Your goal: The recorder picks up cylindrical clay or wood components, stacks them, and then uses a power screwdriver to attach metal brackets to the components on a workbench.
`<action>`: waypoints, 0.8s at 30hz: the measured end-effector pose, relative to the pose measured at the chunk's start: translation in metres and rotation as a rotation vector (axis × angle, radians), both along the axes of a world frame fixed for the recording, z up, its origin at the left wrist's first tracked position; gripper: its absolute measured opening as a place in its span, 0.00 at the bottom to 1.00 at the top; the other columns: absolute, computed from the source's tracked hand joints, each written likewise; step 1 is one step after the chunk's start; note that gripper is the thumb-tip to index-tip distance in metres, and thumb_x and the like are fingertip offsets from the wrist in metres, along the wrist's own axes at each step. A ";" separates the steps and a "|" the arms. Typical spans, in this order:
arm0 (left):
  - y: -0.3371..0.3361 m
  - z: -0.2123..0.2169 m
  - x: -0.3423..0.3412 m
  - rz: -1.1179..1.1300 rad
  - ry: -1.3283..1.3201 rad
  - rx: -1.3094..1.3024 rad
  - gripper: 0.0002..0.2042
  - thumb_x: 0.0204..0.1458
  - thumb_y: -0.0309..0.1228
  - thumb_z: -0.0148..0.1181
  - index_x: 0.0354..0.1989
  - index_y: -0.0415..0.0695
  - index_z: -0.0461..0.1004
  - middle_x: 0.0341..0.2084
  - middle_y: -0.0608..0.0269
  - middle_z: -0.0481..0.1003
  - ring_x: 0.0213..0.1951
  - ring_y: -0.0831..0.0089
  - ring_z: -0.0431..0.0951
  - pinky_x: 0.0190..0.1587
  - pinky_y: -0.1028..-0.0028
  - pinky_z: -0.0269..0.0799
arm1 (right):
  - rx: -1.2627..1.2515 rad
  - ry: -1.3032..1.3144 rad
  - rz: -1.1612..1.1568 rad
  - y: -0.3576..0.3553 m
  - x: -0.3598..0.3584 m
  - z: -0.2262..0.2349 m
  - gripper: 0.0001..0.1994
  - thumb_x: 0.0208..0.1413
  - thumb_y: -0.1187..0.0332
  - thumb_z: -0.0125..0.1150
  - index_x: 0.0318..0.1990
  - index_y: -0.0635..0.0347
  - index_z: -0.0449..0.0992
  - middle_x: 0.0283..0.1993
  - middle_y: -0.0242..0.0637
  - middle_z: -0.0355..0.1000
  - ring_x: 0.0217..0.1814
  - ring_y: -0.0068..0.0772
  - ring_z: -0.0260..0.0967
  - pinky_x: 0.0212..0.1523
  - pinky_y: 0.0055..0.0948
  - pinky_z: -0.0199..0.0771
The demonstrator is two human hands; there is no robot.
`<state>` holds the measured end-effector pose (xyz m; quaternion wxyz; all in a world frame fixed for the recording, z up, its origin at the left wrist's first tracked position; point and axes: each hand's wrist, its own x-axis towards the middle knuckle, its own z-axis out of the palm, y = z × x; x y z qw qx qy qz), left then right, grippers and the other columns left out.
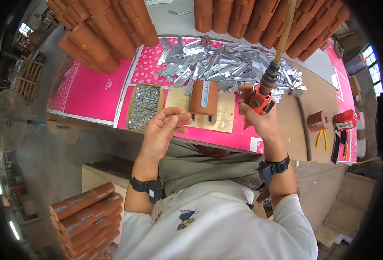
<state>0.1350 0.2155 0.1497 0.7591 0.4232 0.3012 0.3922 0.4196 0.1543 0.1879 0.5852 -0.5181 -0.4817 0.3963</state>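
My left hand (165,128) hovers just left of a short brown curved piece (195,102), thumb and fingers pinched together; whatever they hold is too small to make out. A grey metal strip with holes (205,93) lies lengthwise on top of that piece. Beneath it is a light wooden board (225,123). On the right side of the board, my right hand (260,116) grips a red and black power screwdriver (266,100), with a tan hose (285,32) running up from it. Beside my left hand stands a shallow box (161,102) full of small screws (143,108).
Loose metal strips (226,65) form a heap behind the board. Stacked brown curved pieces stand at the back left (96,39), back right (260,21) and lower left (85,216). At right lie a hammer (302,117), yellow-handled pliers (321,139) and a red container (345,120).
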 end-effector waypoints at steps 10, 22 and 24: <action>-0.044 -0.007 0.046 -0.179 0.141 0.233 0.10 0.70 0.30 0.45 0.55 0.41 0.62 0.50 0.46 0.79 0.54 0.64 0.80 0.51 0.71 0.78 | 0.032 0.108 0.214 0.004 -0.029 0.097 0.14 0.52 0.75 0.66 0.47 0.66 0.75 0.39 0.38 0.75 0.35 0.27 0.77 0.37 0.26 0.79; -0.061 -0.024 0.056 0.002 0.136 0.256 0.08 0.63 0.22 0.58 0.49 0.35 0.74 0.43 0.54 0.82 0.44 0.74 0.82 0.43 0.77 0.78 | 0.198 0.210 0.160 0.016 -0.059 0.090 0.13 0.54 0.76 0.62 0.47 0.67 0.74 0.38 0.41 0.75 0.33 0.28 0.76 0.33 0.29 0.79; -0.061 -0.030 0.055 0.068 0.284 0.368 0.07 0.61 0.22 0.63 0.46 0.36 0.78 0.38 0.57 0.82 0.39 0.78 0.81 0.41 0.79 0.77 | 0.180 0.243 0.161 0.017 -0.060 0.090 0.13 0.54 0.76 0.61 0.47 0.67 0.74 0.38 0.41 0.76 0.32 0.28 0.76 0.33 0.29 0.78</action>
